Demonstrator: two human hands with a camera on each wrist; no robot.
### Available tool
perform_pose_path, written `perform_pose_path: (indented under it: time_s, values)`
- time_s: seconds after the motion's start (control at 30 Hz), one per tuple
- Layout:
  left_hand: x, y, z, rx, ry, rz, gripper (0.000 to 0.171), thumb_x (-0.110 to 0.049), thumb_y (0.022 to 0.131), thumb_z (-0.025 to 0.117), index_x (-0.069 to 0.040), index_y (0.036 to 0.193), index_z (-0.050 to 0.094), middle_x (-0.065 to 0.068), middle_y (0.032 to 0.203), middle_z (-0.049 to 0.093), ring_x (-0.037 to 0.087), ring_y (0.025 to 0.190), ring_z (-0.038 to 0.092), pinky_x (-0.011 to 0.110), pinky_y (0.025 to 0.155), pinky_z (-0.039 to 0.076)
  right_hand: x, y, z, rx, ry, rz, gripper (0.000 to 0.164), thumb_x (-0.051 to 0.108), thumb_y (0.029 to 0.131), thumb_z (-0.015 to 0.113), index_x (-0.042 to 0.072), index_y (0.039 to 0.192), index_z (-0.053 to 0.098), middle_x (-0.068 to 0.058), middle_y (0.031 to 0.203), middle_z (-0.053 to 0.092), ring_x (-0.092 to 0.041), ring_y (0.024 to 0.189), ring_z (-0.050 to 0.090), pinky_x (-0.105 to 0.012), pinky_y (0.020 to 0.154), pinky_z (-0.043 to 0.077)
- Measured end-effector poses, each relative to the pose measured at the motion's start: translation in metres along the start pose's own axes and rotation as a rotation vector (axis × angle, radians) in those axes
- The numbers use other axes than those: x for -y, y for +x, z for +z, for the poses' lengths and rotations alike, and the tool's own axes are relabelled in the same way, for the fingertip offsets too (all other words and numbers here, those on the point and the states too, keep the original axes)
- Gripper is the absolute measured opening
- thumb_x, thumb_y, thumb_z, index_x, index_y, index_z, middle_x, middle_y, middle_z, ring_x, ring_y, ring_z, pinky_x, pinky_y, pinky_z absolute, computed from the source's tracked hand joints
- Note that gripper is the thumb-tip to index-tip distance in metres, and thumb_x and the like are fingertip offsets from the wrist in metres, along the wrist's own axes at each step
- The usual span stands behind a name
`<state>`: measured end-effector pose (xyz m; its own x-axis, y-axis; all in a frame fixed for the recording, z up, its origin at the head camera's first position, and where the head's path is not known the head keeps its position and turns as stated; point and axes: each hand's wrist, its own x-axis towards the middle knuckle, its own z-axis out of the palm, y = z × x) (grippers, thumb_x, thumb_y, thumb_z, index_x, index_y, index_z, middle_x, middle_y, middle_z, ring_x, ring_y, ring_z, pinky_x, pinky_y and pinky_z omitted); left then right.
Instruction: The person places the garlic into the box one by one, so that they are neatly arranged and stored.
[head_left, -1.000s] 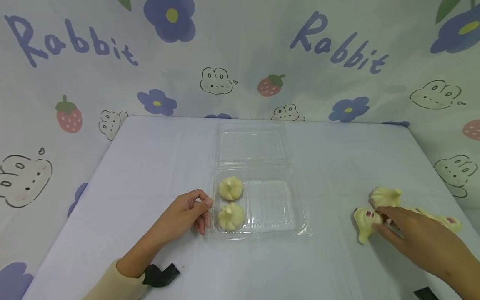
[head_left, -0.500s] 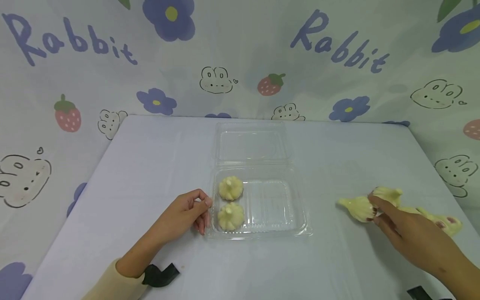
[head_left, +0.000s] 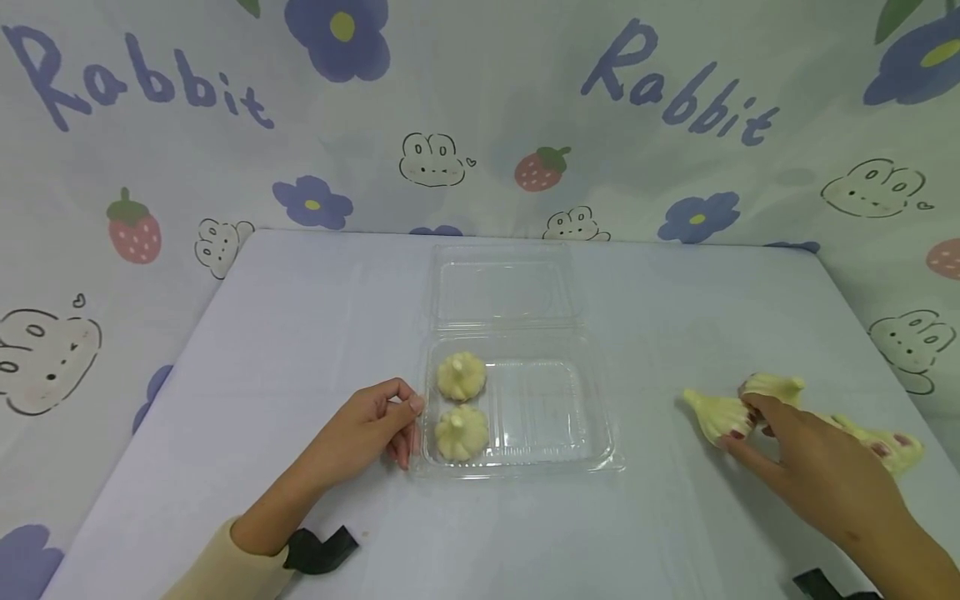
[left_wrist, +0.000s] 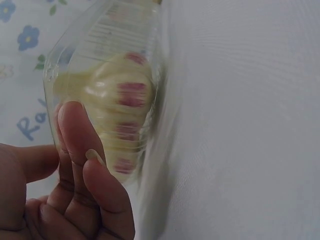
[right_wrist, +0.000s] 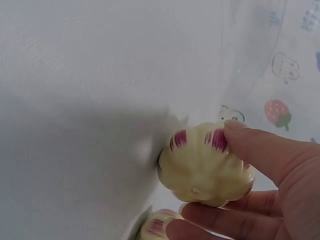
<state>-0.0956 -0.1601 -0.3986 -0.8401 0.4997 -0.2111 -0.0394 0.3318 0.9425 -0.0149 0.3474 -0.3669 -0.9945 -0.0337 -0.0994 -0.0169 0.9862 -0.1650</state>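
Note:
A clear plastic container [head_left: 536, 408] lies with its lid [head_left: 504, 293] folded back. Two pale garlic bulbs, a back one [head_left: 462, 377] and a front one [head_left: 462, 433], sit upright along its left side. My left hand [head_left: 378, 421] pinches the container's left rim; in the left wrist view, its curled fingers [left_wrist: 80, 135] partly cover a bulb seen through the wall. On the right, my right hand [head_left: 817, 467] grips a garlic bulb [head_left: 718, 415] between thumb and fingers, its stem pointing left and away. The right wrist view shows this bulb's purple-marked base [right_wrist: 205, 165].
Another garlic bulb [head_left: 772, 387] lies just behind my right fingers. More garlic [head_left: 888, 446] lies to the right, partly hidden by the hand. Black straps show near both wrists. A printed cloth [head_left: 495, 100] stands behind the white table [head_left: 315, 317].
My right hand has turned its garlic bulb, so the stem swung from pointing toward me to pointing left and away. The hand shifted slightly left. My left hand and the container stayed put.

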Motion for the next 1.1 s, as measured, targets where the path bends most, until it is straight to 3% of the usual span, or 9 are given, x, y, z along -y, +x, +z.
perform_pose_path:
  time_s: [0.37, 0.67, 1.1]
  values:
    - [0.000, 0.000, 0.000, 0.004, 0.003, 0.003, 0.034, -0.031, 0.112, 0.052, 0.001, 0.103, 0.057, 0.010, 0.073, 0.069, 0.029, 0.059, 0.067, 0.037, 0.059, 0.059, -0.008, -0.002, -0.003, 0.050, 0.112, 0.045, 0.077, 0.050, 0.093, 0.078, -0.007, 0.138, 0.053, -0.028, 0.112, 0.072, -0.047, 0.102, 0.068, -0.061, 0.075, 0.053]
    - [0.000, 0.001, -0.001, 0.006, 0.003, -0.004, 0.035, -0.032, 0.112, 0.052, 0.001, 0.103, 0.057, 0.011, 0.073, 0.069, 0.029, 0.059, 0.068, 0.037, 0.059, 0.059, -0.008, 0.000, -0.004, 0.048, 0.080, 0.046, 0.075, 0.045, 0.089, 0.083, -0.004, 0.138, 0.055, -0.023, 0.105, 0.072, -0.041, 0.092, 0.069, -0.057, 0.069, 0.054]
    - [0.001, 0.001, -0.001, 0.007, 0.004, -0.004, 0.033, -0.031, 0.112, 0.053, 0.001, 0.104, 0.057, 0.010, 0.073, 0.069, 0.029, 0.059, 0.067, 0.036, 0.059, 0.059, -0.010, -0.002, -0.003, 0.046, 0.054, 0.012, 0.075, 0.046, 0.091, 0.081, -0.005, 0.140, 0.056, -0.021, 0.110, 0.074, -0.043, 0.099, 0.069, -0.062, 0.076, 0.052]
